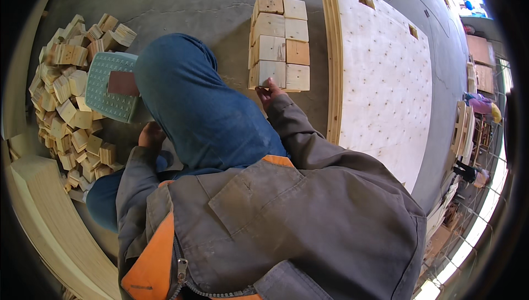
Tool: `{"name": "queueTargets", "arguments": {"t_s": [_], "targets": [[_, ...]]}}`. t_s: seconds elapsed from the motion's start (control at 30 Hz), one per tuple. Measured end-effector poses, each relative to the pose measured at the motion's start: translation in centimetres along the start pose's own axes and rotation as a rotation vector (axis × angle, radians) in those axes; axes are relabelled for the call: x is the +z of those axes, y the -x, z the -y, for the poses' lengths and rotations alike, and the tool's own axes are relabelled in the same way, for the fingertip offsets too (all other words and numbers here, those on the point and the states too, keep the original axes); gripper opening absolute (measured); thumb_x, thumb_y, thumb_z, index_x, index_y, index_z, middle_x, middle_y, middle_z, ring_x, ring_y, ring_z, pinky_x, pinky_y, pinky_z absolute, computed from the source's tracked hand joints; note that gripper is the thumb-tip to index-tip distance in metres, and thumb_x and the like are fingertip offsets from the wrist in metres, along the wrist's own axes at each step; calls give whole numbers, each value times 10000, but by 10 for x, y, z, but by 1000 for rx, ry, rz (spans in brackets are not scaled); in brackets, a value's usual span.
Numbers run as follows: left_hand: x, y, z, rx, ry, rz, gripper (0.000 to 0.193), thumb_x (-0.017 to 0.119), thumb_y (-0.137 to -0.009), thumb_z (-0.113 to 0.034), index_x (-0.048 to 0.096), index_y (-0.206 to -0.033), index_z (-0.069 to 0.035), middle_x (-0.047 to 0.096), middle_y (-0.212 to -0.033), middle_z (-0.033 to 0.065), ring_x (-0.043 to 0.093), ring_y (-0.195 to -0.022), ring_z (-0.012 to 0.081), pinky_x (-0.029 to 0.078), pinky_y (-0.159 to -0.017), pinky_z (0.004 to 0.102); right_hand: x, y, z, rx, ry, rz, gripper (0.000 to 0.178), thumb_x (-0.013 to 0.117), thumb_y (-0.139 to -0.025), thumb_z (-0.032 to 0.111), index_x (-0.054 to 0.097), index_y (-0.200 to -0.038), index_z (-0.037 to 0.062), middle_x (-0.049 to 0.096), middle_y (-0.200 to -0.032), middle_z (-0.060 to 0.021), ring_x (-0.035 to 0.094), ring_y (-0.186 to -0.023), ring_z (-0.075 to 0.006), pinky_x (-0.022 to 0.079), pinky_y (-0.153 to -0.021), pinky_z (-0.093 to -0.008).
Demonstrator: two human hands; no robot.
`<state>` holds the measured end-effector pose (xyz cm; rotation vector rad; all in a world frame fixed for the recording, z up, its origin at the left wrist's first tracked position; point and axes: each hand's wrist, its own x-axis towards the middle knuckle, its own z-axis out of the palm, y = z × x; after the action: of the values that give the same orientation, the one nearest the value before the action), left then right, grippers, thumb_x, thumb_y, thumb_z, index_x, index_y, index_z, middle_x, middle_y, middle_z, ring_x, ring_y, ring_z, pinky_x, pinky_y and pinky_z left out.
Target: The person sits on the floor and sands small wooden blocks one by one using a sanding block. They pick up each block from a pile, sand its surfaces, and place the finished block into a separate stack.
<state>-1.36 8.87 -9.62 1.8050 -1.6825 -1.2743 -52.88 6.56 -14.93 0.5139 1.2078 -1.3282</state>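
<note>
Two rows of wooden blocks [285,39] stand stacked on the floor in front of me. My right hand [269,93] is at the near left corner of this stack. Its thumb lies on the top of the nearest left wooden block [271,71], and its fingers curl against the near side, partly hidden. Low beside my left shin is my left hand [151,135], its fingers mostly hidden behind my leg and in shadow. Close to it stands a pale green plastic stool [110,101] with a reddish-brown rectangular piece [123,83] on its top.
A loose heap of wooden blocks [69,110] spreads beyond the stool on the left. Stacked plywood sheets [386,85] lie to the right of the block stack. A long timber piece [55,228] runs along the lower left. Wood pieces [465,129] line the far right.
</note>
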Motion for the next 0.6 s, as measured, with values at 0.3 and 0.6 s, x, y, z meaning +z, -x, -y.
{"name": "queueTargets", "arguments": {"t_s": [0.3, 0.6], "targets": [[2, -5, 13, 43, -45, 27, 420, 863, -806, -273, 714, -1083, 6, 747, -997, 175, 741, -933, 308, 578, -837, 416, -3, 5, 2, 7, 166, 12, 487, 804, -994, 367, 645, -1296, 19, 664, -1225, -199, 673, -1101, -406, 590, -966, -537], [3, -6, -5, -3, -268, 61, 476, 851, -822, -265, 714, -1187, 9, 763, -1080, 169, 747, -1002, 295, 585, -902, 403, -24, 17, 5, 346, 220, 138, 700, 803, -982, 424, 566, -1499, 17, 618, -1446, -266, 668, -1217, -401, 561, -1045, -490]]}}
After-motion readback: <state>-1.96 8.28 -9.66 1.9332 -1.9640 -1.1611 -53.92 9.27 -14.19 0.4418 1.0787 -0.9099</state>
